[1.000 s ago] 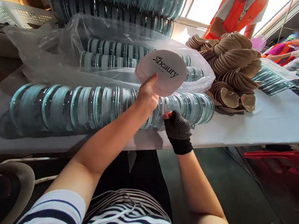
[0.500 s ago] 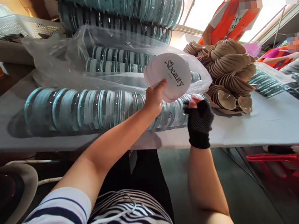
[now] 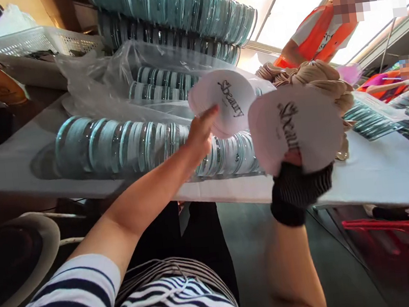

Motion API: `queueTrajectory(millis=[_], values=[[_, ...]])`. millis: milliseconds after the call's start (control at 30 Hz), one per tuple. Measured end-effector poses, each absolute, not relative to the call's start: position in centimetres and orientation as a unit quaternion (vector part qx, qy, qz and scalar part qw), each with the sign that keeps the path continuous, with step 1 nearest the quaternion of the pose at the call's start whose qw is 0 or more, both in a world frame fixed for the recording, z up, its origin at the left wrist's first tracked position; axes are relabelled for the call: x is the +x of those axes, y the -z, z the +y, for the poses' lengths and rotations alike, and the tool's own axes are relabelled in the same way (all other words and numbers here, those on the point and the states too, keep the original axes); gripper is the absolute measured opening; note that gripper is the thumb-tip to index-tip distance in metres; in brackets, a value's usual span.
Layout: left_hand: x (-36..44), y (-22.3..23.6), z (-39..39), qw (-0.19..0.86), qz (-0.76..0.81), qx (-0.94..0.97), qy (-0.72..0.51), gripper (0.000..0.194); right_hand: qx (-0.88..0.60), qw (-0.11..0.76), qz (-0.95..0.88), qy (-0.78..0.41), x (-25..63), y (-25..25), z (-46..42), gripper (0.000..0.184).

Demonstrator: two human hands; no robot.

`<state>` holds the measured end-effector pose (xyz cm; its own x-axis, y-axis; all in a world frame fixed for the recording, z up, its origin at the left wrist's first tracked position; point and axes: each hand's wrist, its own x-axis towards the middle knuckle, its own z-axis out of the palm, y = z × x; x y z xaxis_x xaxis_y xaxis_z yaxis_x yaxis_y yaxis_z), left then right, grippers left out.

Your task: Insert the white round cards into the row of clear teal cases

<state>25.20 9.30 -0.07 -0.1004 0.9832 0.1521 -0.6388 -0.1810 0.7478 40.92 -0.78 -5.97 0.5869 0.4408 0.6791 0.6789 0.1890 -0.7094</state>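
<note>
My bare left hand (image 3: 202, 131) pinches a stack of round white cards (image 3: 233, 96) printed with black lettering, thumb on the front. In a black fingerless glove, my right hand (image 3: 302, 184) holds a round white card (image 3: 307, 117) with the same print, blurred by motion; its lettering reads partly as "beauty". A row of round glass pieces (image 3: 115, 144), with white discs among some of them, lies along the table under my left hand. Shorter rows of similar glass pieces (image 3: 163, 82) lie behind, partly under clear plastic film (image 3: 89, 83).
Tall stacks of glass pieces (image 3: 173, 9) stand at the back beside a white perforated basket (image 3: 54, 40). Brown moulded pieces (image 3: 313, 72) are piled to the right, partly behind the card. A person in an orange vest (image 3: 327, 36) is beyond the table (image 3: 379, 168). A stool (image 3: 48, 240) stands lower left.
My right hand has moved slightly right and now has a round white card in it, raised beside the stack. My left hand keeps the stack, shifted a little left in view.
</note>
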Motion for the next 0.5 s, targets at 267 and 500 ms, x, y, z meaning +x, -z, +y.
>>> queueTrajectory(millis=[267, 500], values=[[24.6, -0.1, 10.9, 0.623, 0.238, 0.251, -0.702, 0.028, -0.718, 0.289, -0.630, -0.056, 37.6, 8.6, -8.2, 0.044], [23.6, -0.2, 10.8, 0.620, 0.249, 0.261, -0.696, 0.029, -0.705, 0.219, -0.667, -0.101, 33.5, 7.2, -1.0, 0.037]])
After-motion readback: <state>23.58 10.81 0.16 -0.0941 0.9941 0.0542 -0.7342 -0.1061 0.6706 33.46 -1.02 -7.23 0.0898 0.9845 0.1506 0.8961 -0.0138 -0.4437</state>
